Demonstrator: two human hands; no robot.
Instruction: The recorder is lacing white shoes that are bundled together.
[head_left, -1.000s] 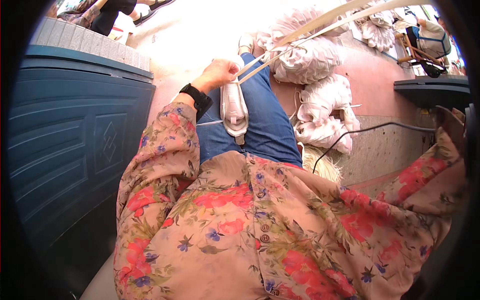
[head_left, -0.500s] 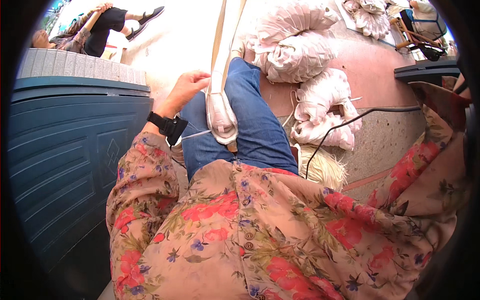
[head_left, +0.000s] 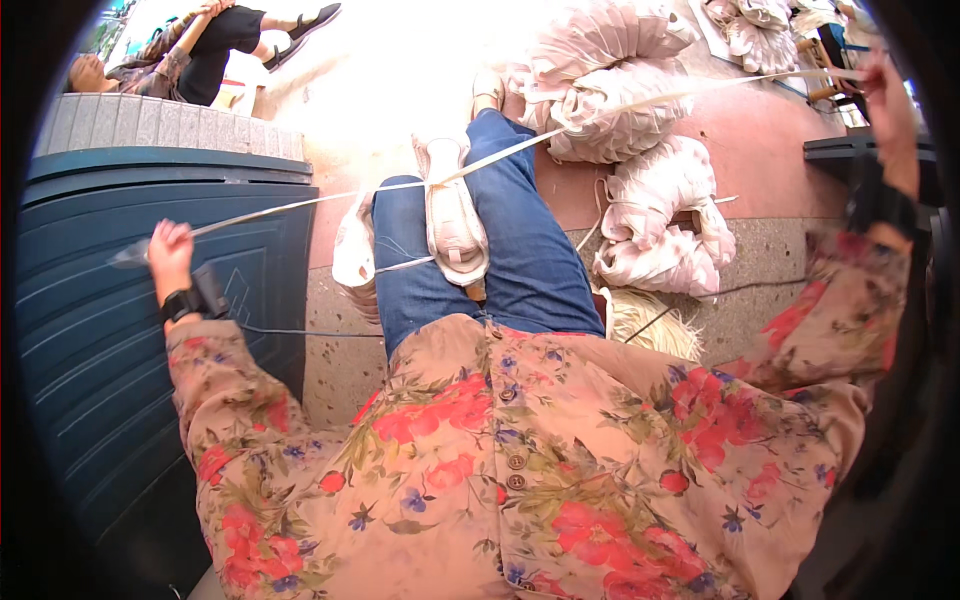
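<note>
A white piece shaped like a shoe upper (head_left: 457, 228) rests between my thighs, its rounded end toward me. A pale flat cord (head_left: 330, 198) passes across it near its far end and runs out taut to both sides. Far out to the left, my left hand (head_left: 170, 252) is closed on one length of the cord, and a blurred loose tail sticks out past the fist. At the upper right my right hand (head_left: 888, 95) grips the other end, its fingers partly blurred. A thin white string (head_left: 405, 265) lies over my left thigh beside the upper.
Large bundles of white uppers (head_left: 620, 100) lie on the floor ahead right, with a smaller curled bundle (head_left: 665, 215) nearer. Cream strands (head_left: 650, 322) sit by my right thigh. A blue panelled door (head_left: 150, 290) stands left. Another person (head_left: 215, 50) sits beyond it.
My left hand has moved from beside the upper out to the left, and my right hand has come into view. The cord, earlier running straight ahead, is now stretched sideways across the upper.
</note>
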